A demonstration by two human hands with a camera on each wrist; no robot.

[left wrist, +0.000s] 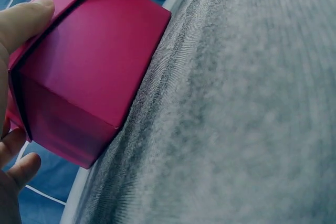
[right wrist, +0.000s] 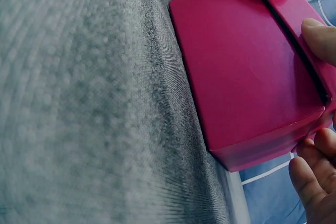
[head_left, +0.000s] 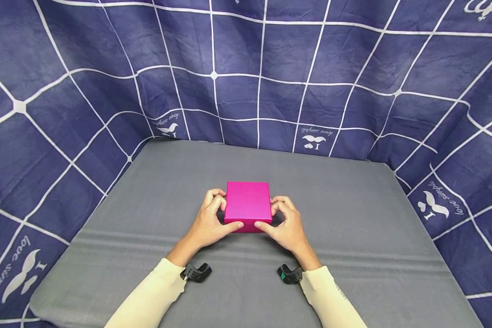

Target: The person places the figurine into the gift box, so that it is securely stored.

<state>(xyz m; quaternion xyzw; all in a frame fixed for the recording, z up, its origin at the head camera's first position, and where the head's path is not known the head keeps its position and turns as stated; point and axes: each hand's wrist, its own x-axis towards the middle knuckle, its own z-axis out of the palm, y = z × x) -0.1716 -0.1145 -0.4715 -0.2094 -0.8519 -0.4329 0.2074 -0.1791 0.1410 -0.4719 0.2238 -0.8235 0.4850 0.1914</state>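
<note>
A bright pink box (head_left: 248, 201) with a lid sits on the grey padded surface, near its middle. My left hand (head_left: 213, 217) grips the left side of the lid, its thumb on the front face and its other fingers curled along the side. On the right, my right hand (head_left: 286, 223) holds the lid the same way, the two thumbs lying close together. A narrow dark gap runs between the lid (right wrist: 291, 3) and the base (left wrist: 100, 51) in both wrist views. The base rests on the cloth. The box's inside is hidden.
Grey cloth (head_left: 352, 237) covers the flat padded surface around the box. Blue curtains with white grid lines (head_left: 238, 95) hang behind it and at both sides. A black band (head_left: 197, 272) is on the left wrist, another (head_left: 290, 274) on the right.
</note>
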